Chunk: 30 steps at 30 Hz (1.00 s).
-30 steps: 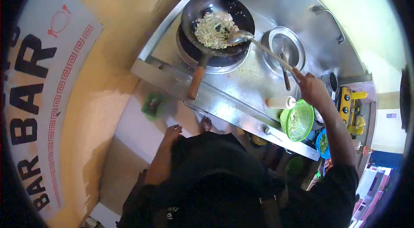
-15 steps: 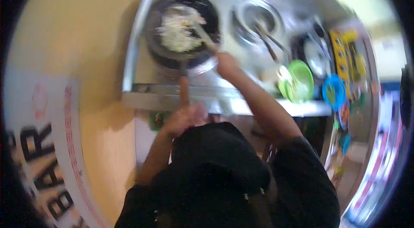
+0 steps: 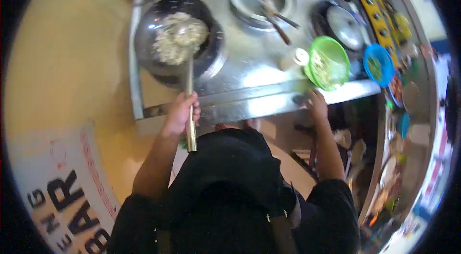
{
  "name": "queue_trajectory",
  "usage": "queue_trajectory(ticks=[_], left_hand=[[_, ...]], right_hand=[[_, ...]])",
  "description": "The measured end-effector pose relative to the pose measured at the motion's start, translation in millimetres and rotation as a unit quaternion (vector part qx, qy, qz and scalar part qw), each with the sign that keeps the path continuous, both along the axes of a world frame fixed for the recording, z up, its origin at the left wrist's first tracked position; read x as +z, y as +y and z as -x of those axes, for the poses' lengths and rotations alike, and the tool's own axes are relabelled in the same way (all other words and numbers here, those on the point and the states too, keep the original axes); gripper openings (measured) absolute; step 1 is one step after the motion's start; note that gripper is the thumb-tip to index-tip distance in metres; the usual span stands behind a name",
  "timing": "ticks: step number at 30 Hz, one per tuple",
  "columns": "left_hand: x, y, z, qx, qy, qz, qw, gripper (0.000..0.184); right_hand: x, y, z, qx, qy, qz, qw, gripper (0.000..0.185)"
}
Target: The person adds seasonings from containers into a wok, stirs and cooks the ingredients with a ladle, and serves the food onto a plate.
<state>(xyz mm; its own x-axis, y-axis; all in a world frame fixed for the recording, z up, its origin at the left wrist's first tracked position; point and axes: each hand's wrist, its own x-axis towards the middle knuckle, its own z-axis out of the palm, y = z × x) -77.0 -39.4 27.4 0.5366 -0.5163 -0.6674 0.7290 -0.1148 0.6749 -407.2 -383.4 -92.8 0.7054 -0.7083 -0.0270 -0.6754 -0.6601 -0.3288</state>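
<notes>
My left hand is wrapped round the long metal handle of a ladle. The ladle's round bowl rests in pale, chopped or grainy food inside a dark wok. Off to the right, my right hand is at the front edge of the steel counter, just below a green bowl of pale shreds. Its fingers are curled at the edge beside a small dark spot. Whatever they pinch there, if anything, is too small to make out.
A pale bottle stands left of the green bowl. Behind it, a metal pan holds utensils. A lidded dark pan and a blue bowl are at the right. A wall borders the wok's left side.
My right hand has left the utensil in the wok and moved right to the counter's front edge. My left hand now grips the ladle's handle. The view has shifted too.
</notes>
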Motion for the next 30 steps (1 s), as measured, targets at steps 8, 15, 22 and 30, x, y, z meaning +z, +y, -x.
queue_trajectory(ticks=[8,15,22,30], left_hand=[[31.0,61.0,-36.6,-0.133,-0.091,-0.158,0.974,0.017],[36.6,93.2,-40.2,-0.19,-0.237,-0.231,0.925,0.028],[48.8,106.3,-35.3,-0.157,-0.215,-0.178,0.947,0.04],[39.6,121.6,-43.5,-0.139,-0.201,-0.156,0.957,0.038]], right_hand=[[0.2,4.6,-15.0,0.041,0.001,-0.1,0.994,0.015],[93.3,63.4,-298.2,0.311,-0.194,-0.06,0.928,0.033],[88.1,79.7,-452.5,0.335,-0.193,0.028,0.922,0.03],[89.4,86.3,-455.7,0.409,-0.125,0.028,0.903,0.031]])
